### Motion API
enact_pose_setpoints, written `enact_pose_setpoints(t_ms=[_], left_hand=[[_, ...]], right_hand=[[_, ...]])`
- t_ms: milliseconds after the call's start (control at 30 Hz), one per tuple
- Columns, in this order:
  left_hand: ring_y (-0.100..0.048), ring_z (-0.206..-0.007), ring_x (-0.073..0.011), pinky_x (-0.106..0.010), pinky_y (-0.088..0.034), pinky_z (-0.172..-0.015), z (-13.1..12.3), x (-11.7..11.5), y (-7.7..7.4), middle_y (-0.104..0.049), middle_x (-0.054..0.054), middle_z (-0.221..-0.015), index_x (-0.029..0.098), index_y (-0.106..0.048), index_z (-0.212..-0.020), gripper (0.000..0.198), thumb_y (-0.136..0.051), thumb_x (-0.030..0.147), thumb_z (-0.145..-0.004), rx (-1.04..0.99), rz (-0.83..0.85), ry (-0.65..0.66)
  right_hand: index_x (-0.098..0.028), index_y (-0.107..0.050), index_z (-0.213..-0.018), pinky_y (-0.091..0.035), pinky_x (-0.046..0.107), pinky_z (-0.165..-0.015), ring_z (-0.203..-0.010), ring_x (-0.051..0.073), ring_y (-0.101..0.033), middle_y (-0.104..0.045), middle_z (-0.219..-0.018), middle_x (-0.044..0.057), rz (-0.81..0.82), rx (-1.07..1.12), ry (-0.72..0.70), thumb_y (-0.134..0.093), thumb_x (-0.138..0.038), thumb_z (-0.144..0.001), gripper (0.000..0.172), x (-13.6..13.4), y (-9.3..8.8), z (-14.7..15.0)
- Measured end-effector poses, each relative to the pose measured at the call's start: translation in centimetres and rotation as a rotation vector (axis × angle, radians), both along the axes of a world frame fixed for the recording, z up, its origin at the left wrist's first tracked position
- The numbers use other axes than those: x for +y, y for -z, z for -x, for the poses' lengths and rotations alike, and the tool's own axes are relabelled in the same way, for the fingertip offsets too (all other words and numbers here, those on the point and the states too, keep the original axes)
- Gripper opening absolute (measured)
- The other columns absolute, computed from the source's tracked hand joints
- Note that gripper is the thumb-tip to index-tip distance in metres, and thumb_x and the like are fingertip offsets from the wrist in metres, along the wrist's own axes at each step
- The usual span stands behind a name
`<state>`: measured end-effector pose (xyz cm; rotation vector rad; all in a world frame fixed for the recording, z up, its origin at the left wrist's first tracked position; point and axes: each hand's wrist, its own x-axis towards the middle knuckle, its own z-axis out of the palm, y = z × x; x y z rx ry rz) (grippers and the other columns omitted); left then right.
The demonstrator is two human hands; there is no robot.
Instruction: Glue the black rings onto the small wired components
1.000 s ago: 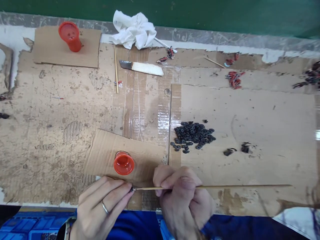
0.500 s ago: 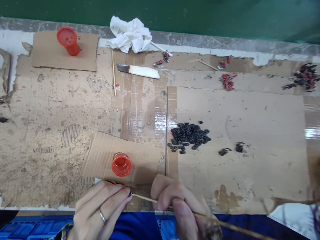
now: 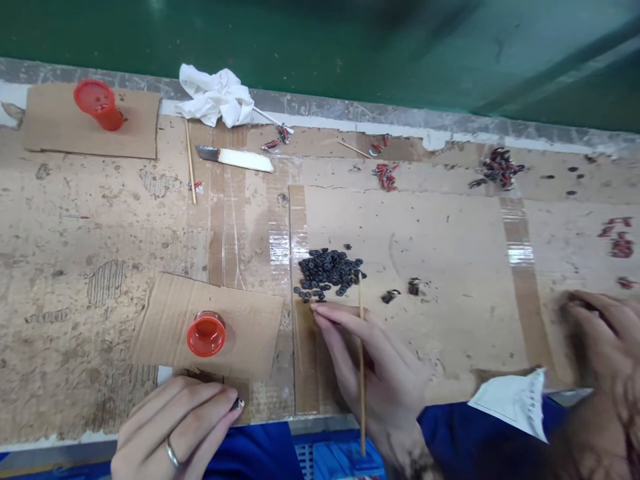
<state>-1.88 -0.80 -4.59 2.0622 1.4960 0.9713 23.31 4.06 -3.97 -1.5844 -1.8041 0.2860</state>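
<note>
Nr front of the cardboard-covered desk (image 3: 450, 240), L hand (image 3: 170, 417) pinches small blk piece (image 3: 235, 404) btwn thumb + fingertips, shiny end pointing R. Thin wooden stick (image 3: 362, 380) lies across R hand (image 3: 387, 370): straight, long axis running away from wearer, far tip at disc pile (image 3: 330, 268), other end past desk edge; can't tell how it's gripped. R hand half-curled, thumb + index tips close tog. at pile's near side; can't tell if they've a disc. Discs rnd, blk, w/ centre holes. Red plastic cup (image 3: 206, 335) on corrugated sheet (image 3: 250, 320).
</note>
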Motion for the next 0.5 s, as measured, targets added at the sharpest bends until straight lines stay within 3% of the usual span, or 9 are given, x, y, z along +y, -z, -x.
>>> enact_pose_setpoints(t_ms=[100,500], left_hand=[[-0.083,-0.061,-0.0174,-0.029,-0.074,-0.052,-0.47,0.33,-0.16,-0.086,0.01,-0.074,0.033,-0.079,-0.092,0.019,-0.068,0.046,-0.101,-0.069,0.035,-0.098],[-0.085,-0.066,-0.0173,-0.031,-0.076,-0.053,0.11,-0.15,0.22,-0.087,0.012,-0.079,0.038,-0.078,-0.104,0.022,-0.057,0.044,-0.107,-0.07,0.027,-0.06]], right_hand=[[-0.019,-0.071,-0.106,-0.068,0.024,-0.083,-0.088,0.018,-0.08,-0.08,-0.096,0.007,-0.016,-0.04,-0.029,-0.071,0.003,-0.092,0.026,0.16,0.28,0.02],[-0.018,-0.067,-0.102,-0.064,0.024,-0.079,-0.087,0.016,-0.077,-0.074,-0.096,0.006,0.079,-0.103,-0.075,-0.068,-0.004,-0.098,0.015,0.43,-0.22,0.47]])
